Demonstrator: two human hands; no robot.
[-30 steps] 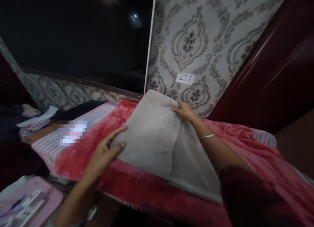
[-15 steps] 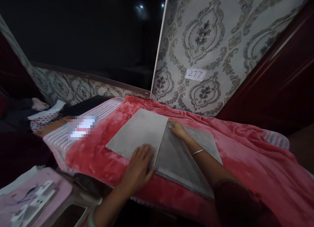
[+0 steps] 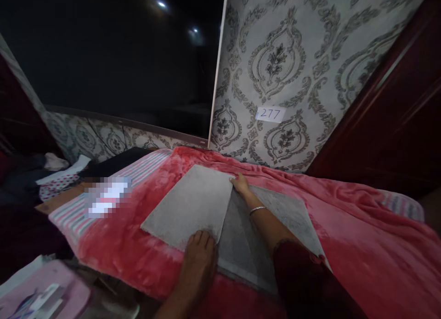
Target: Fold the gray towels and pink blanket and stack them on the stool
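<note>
A grey cloth (image 3: 193, 204) lies folded over on a red plush blanket; its lighter left flap rests flat, and a darker grey part (image 3: 241, 245) spreads to the right. At the flap's near right corner is my left hand (image 3: 200, 257), fingers bent together over the edge and thumb hidden. My right hand (image 3: 241, 185) reaches to the flap's far right corner, with thumb and fingers closed at its edge. My right forearm hides some of the darker part.
The red blanket (image 3: 117, 250) covers a striped sheet (image 3: 155, 160). A blurred-out item (image 3: 108, 197) lies at left. Behind stand a large dark screen (image 3: 113, 57) and a patterned wall with a paper label (image 3: 270, 114). A pink stool (image 3: 69, 282) is at lower left.
My left hand has drawn its fingers in at the flap's near corner, where they lay flatter before. My right hand stays at the far corner. The view has shifted slightly.
</note>
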